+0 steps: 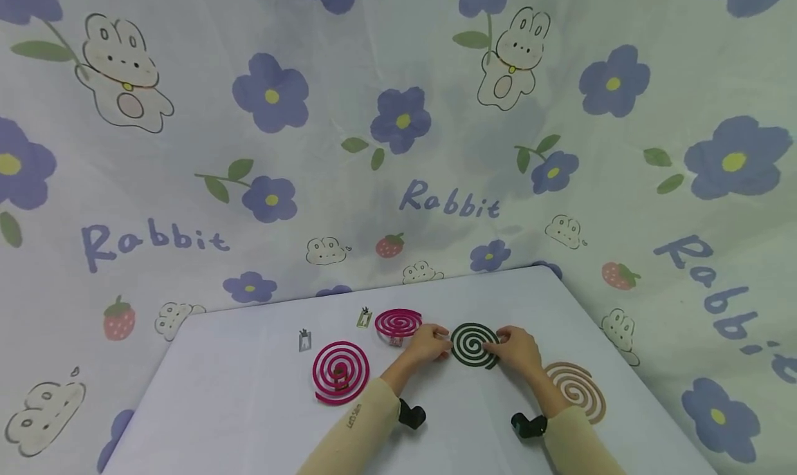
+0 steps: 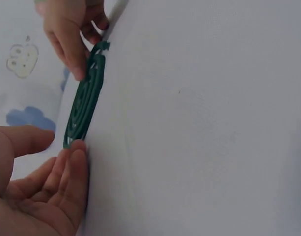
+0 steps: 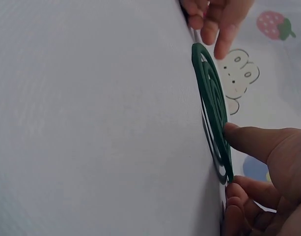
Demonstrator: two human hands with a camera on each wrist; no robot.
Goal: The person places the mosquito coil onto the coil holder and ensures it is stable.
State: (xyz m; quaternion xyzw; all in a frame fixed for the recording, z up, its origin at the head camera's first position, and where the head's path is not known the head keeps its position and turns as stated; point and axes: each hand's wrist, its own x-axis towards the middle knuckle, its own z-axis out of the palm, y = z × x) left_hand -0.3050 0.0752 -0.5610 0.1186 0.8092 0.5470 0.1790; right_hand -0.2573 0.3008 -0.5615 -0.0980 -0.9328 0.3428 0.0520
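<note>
A dark green mosquito coil point(image 1: 474, 345) lies between both hands near the middle of the table. My right hand point(image 1: 519, 351) pinches its right edge, thumb on top and fingers beneath, as the right wrist view shows. In that view a lower strand of the green coil point(image 3: 211, 98) sags below the upper rings. My left hand point(image 1: 427, 343) is at the opposite edge, fingertips right at the rim. Its thumb point(image 2: 36, 141) is lifted away from the coil, with the fingers loosely bent.
A magenta coil point(image 1: 341, 354) sits over a small metal stand at left, and another magenta coil point(image 1: 398, 314) is behind it. Two small metal stands point(image 1: 304, 340) lie farther back. A tan coil point(image 1: 575, 390) lies by the right forearm. Patterned cloth point(image 1: 349, 184) hangs behind the white table point(image 1: 205, 392).
</note>
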